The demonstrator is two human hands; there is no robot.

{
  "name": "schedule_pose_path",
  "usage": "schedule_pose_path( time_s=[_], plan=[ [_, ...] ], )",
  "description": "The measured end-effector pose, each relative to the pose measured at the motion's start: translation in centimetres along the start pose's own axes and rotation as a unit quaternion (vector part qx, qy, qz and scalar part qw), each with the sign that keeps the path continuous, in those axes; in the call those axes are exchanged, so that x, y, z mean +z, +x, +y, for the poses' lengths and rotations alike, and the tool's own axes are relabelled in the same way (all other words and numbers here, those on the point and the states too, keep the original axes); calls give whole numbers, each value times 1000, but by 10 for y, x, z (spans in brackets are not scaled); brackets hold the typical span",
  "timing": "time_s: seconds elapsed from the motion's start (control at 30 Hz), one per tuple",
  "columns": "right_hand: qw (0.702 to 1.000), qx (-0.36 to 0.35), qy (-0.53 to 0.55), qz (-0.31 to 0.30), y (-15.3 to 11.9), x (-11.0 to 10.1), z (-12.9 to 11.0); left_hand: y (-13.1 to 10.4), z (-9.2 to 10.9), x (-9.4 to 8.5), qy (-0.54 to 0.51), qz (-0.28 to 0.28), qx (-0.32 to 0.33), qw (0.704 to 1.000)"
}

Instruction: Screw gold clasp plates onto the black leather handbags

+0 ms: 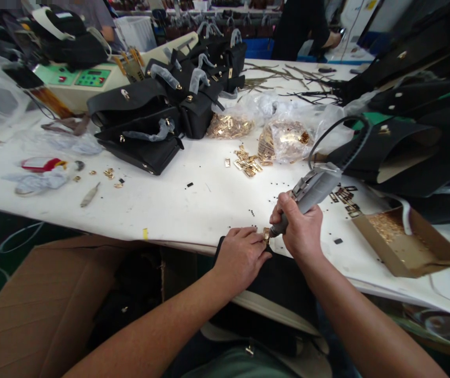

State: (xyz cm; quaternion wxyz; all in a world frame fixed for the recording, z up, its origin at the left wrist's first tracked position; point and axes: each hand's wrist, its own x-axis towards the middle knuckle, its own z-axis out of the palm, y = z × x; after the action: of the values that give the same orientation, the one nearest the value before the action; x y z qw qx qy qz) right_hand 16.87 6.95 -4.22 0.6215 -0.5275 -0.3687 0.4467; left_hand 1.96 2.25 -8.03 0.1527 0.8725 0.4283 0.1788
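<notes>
My right hand (301, 226) is wrapped round a grey power screwdriver (315, 186), its tip pointing down and left onto a small gold metal fitting (266, 234). That fitting sits at the edge of a black bag piece (284, 278) by the table's front edge. My left hand (243, 257) presses on the black piece, fingertips against the fitting; whether the fingers pinch anything underneath is hidden. Gold plates (247, 161) lie in a loose pile beyond the hands, and dark frames (345, 197) lie right of the screwdriver.
Black bags (142, 131) stand at the back left beside a machine with green panels (79, 77). Plastic bags of gold parts (288, 137) lie behind the pile. An open cardboard box (409, 241) of small gold pieces is at right. A large carton (47, 294) stands below left.
</notes>
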Motion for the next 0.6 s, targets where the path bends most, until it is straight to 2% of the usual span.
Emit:
schedule_pose_path(
  time_s=[0.33,0.6],
  plan=[
    [998,0,-44,-34,-6,0,0,1,0,1,5,1,-4,1000],
    [979,-29,-163,-121,-8,5,-1,1,0,1,3,-3,-8,1000]
  ],
)
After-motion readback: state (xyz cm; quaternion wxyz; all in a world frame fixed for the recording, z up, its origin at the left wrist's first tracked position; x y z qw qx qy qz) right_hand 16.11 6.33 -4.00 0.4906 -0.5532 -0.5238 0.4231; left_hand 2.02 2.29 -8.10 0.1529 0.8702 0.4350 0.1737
